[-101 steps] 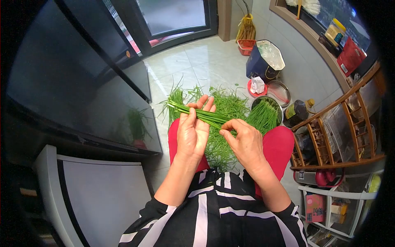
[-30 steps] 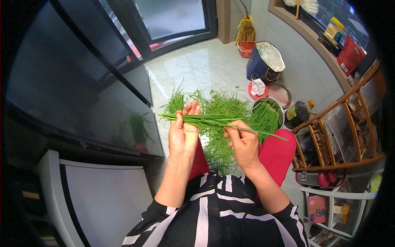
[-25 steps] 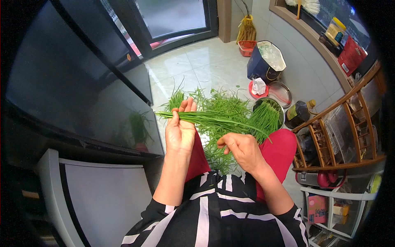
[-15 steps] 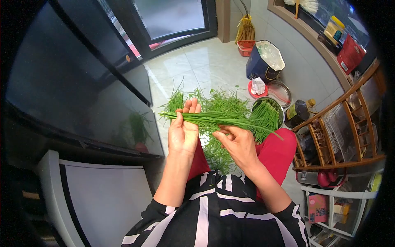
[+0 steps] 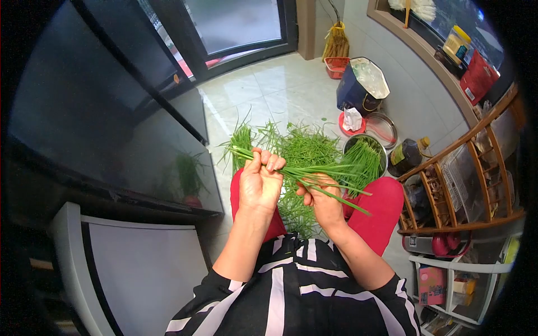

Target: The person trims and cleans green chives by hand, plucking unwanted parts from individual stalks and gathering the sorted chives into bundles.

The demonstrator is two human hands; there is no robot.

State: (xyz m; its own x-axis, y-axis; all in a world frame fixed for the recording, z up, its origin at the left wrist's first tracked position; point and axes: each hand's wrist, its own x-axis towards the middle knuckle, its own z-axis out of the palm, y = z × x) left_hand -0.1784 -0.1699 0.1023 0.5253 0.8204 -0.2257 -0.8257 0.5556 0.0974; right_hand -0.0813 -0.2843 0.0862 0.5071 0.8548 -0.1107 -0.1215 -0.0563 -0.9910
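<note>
A bundle of long green chives [image 5: 305,170] lies across the front of me, pale stem ends to the left and leaf tips fanning to the right. My left hand [image 5: 259,183], palm up, has its fingers curled round the bundle near the stem ends. Closed at the leafy end is my right hand [image 5: 325,203], its fingertips pinching some of the leaves; part of the grip is hidden. Beyond both hands, a loose pile of chives [image 5: 308,144] covers the floor. Another small bunch [image 5: 241,135] lies left of it. At right, a round metal pot [image 5: 384,161] holds more chives.
A dark bottle with a yellow cap [image 5: 406,157] stands beside the pot, near a wooden rack [image 5: 448,196]. Behind are a red dish with crumpled tissue [image 5: 352,120], a metal lid [image 5: 382,130] and a blue bag-lined bin [image 5: 350,92]. A dark glossy cabinet [image 5: 112,112] borders the left.
My left fingers have curled over the bundle from an open palm. My right hand has turned and closed on the leaves, which now droop and spread more at the right.
</note>
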